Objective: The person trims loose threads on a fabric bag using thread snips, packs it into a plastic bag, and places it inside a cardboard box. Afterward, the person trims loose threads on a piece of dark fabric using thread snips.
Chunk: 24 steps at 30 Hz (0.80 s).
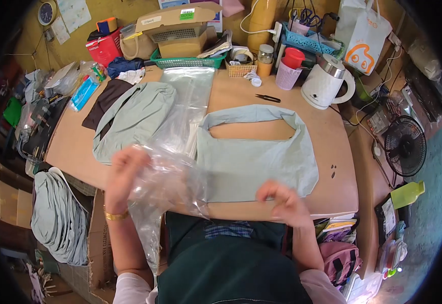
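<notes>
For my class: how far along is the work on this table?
The pale green cloth bag with a wide strap already looks spread flat. In hand: clear, crinkled plastic in the left hand; the right hand, blurred, looks empty. Apparently left: that bag lies outside the plastic, and the crumpled pale green cloth nearby is not yet flattened.

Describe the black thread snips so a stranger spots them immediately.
On the tan worktable, find the white electric kettle towards the far right. Left of it, just beyond the strap of the pale green bag, the thread snips lie flat. They are slim, black and pointed, unlike the lilac basket and small round white lid nearby.
</notes>
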Available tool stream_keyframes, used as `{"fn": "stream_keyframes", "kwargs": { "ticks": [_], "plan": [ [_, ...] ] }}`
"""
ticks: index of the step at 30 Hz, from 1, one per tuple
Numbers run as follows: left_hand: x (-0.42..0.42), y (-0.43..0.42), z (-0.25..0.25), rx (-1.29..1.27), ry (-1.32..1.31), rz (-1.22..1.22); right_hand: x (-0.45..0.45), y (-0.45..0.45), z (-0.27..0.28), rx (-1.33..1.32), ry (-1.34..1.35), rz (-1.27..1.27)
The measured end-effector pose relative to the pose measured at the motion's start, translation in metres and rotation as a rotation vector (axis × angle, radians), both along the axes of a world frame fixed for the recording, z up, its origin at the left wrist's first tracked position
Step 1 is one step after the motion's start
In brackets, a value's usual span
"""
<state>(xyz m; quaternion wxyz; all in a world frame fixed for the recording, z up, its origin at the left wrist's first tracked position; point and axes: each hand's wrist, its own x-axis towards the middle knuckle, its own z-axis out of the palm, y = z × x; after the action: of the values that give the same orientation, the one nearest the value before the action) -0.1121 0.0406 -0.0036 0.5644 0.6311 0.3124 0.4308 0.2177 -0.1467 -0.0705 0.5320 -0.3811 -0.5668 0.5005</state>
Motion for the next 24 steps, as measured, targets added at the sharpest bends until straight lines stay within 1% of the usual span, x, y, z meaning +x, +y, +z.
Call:
{"fn": "stream_keyframes", "kwargs": {
  "ticks": [1,2,3,4,5,6,7,8,10,11,12,13,14,15,16,18,19,20,21,22,23,24],
  "plan": [
    [0.013,-0.012,0.01,0.081,0.237,-0.185,-0.011,0.008,0.01,0.108,0.047,-0.135],
    [0.03,-0.025,0.015,0.233,0.39,-0.252,-0.026,0.023,0.022,0.22,0.089,-0.27],
    [0.047,-0.036,0.019,0.389,0.541,-0.318,-0.04,0.034,0.031,0.297,-0.052,-0.267],
    [0.059,-0.045,0.022,0.392,0.54,-0.317,-0.055,0.04,0.031,0.336,-0.123,-0.267],
    [0.07,-0.052,0.026,0.34,0.497,-0.316,-0.071,0.047,0.032,0.378,-0.193,-0.268],
    [0.075,-0.055,0.027,0.287,0.454,-0.314,-0.088,0.049,0.022,0.202,-0.03,-0.179],
    [0.068,-0.05,0.025,0.312,0.394,-0.332,-0.095,0.05,0.017,0.025,0.133,-0.089],
    [0.061,-0.044,0.026,0.314,0.394,-0.333,-0.092,0.051,0.019,0.027,0.133,-0.09],
    [0.046,-0.031,0.029,0.101,0.303,-0.175,-0.081,0.052,0.023,-0.303,0.028,0.347],
    [0.04,-0.025,0.028,0.101,0.304,-0.173,-0.078,0.047,0.023,-0.343,0.039,0.393],
    [0.034,-0.016,0.024,0.143,0.211,-0.102,-0.075,0.045,0.021,-0.342,0.039,0.395],
    [0.028,-0.009,0.021,0.186,0.118,-0.031,-0.071,0.045,0.017,-0.125,-0.007,0.493],
    [0.021,-0.001,0.019,0.185,0.119,-0.031,-0.065,0.043,0.011,0.093,-0.052,0.585],
    [0.013,0.006,0.017,0.113,0.05,0.05,-0.054,0.037,0.0,-0.106,-0.044,0.687],
    [0.005,0.012,0.013,0.039,-0.02,0.132,-0.046,0.035,-0.003,-0.109,-0.044,0.689],
    [0.002,0.022,0.004,0.062,-0.046,0.095,-0.036,0.03,-0.006,-0.073,0.017,0.784],
    [0.006,0.024,0.003,-0.087,-0.226,0.289,-0.032,0.028,0.007,0.102,-0.05,0.74],
    [0.009,0.025,0.003,-0.236,-0.406,0.483,-0.022,0.027,0.01,0.098,-0.047,0.739],
    [-0.002,0.026,0.016,-0.422,-0.529,0.303,-0.008,0.025,0.013,0.238,-0.041,0.735],
    [-0.006,0.027,0.014,-0.422,-0.531,0.304,0.007,0.019,0.011,0.321,0.02,0.625],
    [-0.009,0.027,0.008,-0.457,-0.529,0.205,0.021,0.012,0.009,0.403,0.07,0.506],
    [-0.011,0.026,-0.002,-0.493,-0.522,0.104,0.029,0.002,0.002,0.368,0.319,0.303]
  ]
}}
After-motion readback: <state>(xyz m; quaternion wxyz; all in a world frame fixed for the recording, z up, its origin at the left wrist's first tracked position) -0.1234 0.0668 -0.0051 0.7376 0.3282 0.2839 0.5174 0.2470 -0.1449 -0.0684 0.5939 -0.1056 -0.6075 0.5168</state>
